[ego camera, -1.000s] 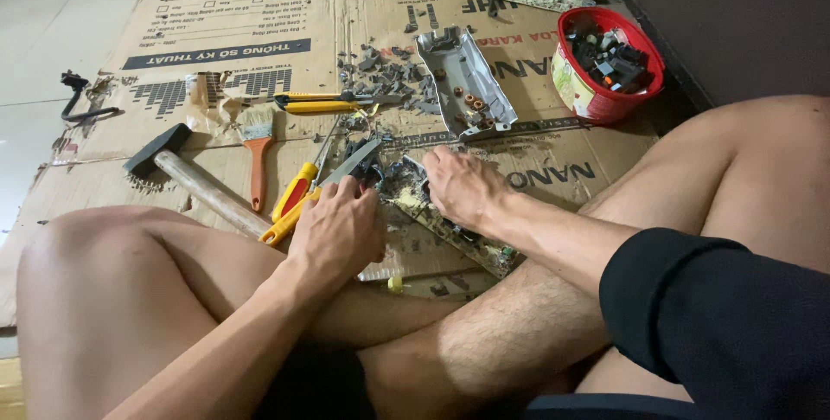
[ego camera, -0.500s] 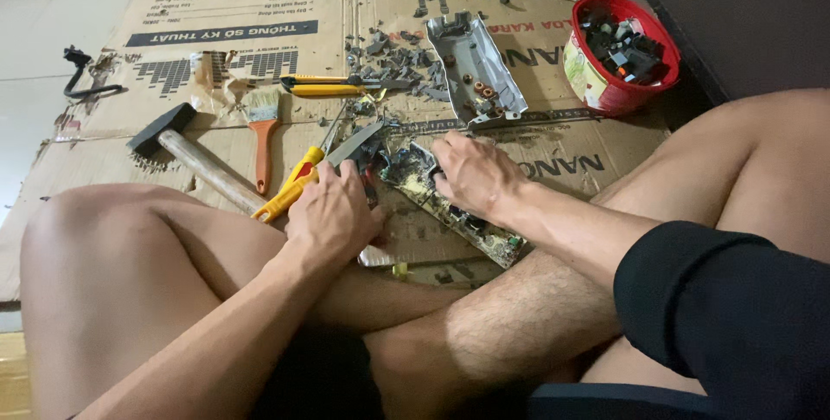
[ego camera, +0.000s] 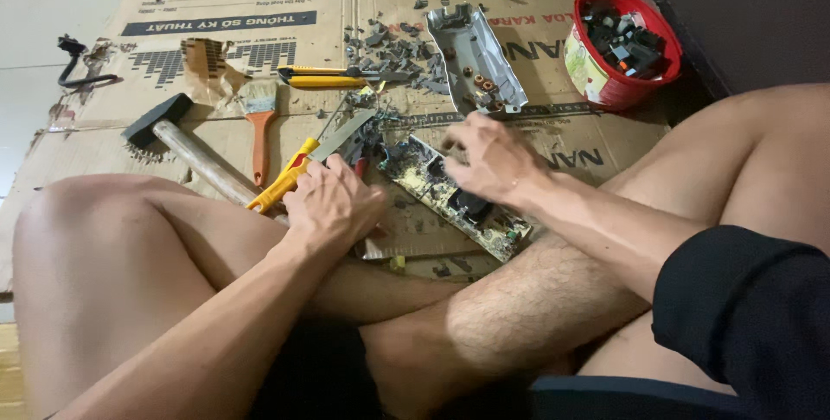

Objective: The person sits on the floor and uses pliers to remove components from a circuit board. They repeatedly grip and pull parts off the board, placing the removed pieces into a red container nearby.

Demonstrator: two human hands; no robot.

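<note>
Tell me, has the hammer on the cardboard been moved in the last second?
No. The hammer lies in the same spot beside the orange-handled brush; only the head camera shifted.

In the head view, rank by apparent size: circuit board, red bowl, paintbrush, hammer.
1. Hammer, though a knee hides its handle end.
2. Circuit board, partly under the right hand.
3. Red bowl and paintbrush look alike.

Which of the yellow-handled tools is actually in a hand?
The yellow-handled scraper with the flat metal blade, gripped by the left hand. The other yellow-handled tool lies untouched farther up the cardboard.
</note>
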